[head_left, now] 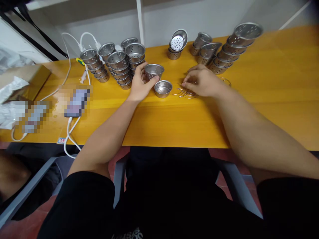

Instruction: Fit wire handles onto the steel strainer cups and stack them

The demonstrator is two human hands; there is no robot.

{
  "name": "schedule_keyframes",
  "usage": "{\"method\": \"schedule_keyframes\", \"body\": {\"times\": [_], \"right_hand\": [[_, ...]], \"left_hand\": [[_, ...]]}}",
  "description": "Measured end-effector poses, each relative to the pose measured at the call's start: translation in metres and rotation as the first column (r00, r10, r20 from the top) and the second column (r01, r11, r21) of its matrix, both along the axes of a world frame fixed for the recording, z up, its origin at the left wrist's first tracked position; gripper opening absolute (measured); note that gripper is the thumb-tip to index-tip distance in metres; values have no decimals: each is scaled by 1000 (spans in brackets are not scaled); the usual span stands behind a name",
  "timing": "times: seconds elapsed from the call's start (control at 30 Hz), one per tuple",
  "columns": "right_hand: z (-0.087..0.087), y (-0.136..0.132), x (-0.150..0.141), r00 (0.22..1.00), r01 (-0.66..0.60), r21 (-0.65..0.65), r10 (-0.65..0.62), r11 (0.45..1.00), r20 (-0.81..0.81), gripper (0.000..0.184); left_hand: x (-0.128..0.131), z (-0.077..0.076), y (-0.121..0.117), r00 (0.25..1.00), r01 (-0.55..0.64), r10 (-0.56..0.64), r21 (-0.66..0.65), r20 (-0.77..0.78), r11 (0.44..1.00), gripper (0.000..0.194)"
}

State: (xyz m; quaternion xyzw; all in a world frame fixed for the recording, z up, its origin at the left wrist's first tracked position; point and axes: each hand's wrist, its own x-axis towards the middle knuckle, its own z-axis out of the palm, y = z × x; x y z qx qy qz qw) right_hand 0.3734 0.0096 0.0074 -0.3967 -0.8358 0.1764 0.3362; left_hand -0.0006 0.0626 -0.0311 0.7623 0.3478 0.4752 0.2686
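My left hand [141, 83] is closed round a metal cup [154, 69], thumb across its near side. The cup is held tilted at the rim of a second, shallow metal cup [163, 89], which stands upright on the table. To the right, my right hand [203, 81] reaches over a small heap of thin curved metal wires [185, 93]. Its thumb and forefinger are pinched together at the heap's far side, on what looks like one thin wire; the palm hides part of the heap. A larger wire ring [226, 81] lies beyond my right wrist.
Stacks of perforated metal cups [117, 63] stand at the back left. More cups [178, 41] lean on others mid-back, and a tall tilting stack [231, 49] stands behind my right hand. Phones on white cables [77, 103], a cardboard box [32, 78] and a seated person's knee [15, 176] are left.
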Motion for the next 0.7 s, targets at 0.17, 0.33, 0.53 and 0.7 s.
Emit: {"method": "schedule_keyframes", "body": {"times": [0.17, 0.33, 0.53, 0.7], "right_hand": [[-3, -2, -6, 998, 16, 22, -17, 1000, 63, 78], [13, -26, -32, 999, -37, 134, 41, 990, -26, 56], [20, -47, -57, 983, -183, 112, 183, 977, 10, 34], [36, -49, -52, 993, -115, 132, 118, 985, -17, 42]], "left_hand": [[-3, -19, 12, 998, -30, 33, -62, 46, 998, 120], [-10, -38, 25, 999, -27, 26, -42, -19, 999, 120], [-8, -50, 39, 999, -18, 18, 2, -27, 1000, 111], [-7, -49, 32, 1000, 1, -2, -56, -14, 998, 113]]}}
